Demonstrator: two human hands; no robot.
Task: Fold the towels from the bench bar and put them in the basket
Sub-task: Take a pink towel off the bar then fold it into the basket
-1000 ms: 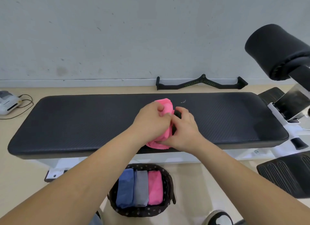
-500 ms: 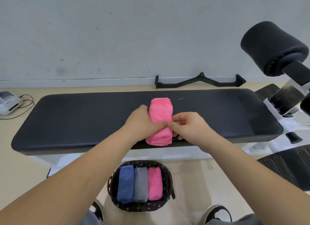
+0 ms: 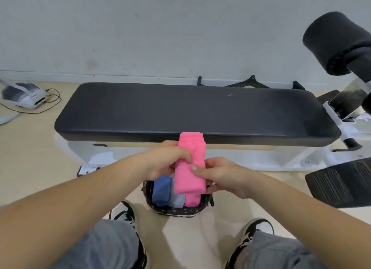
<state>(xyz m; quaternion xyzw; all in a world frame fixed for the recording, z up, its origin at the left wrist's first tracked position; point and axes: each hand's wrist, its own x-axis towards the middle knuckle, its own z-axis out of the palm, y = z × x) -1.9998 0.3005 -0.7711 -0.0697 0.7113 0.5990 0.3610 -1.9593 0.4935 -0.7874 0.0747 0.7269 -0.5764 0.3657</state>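
A folded pink towel [image 3: 190,164] is held in the air above the dark basket [image 3: 180,211], in front of the black bench pad [image 3: 192,112]. My left hand [image 3: 166,161] grips its left side and my right hand [image 3: 222,175] grips its right side, thumbs on top. Inside the basket lie a blue towel [image 3: 161,190], a grey towel [image 3: 178,198] and another pink towel [image 3: 192,199], side by side and partly hidden by the held towel.
A black padded roller [image 3: 337,42] and white frame stand at the right. A black foot plate [image 3: 341,180] lies at the lower right. A white device with cables [image 3: 24,94] sits on the floor at the left. My shoes [image 3: 124,214] flank the basket.
The pink towel has left the bench pad and come toward me, now held over the basket by both hands. The view has tilted down.
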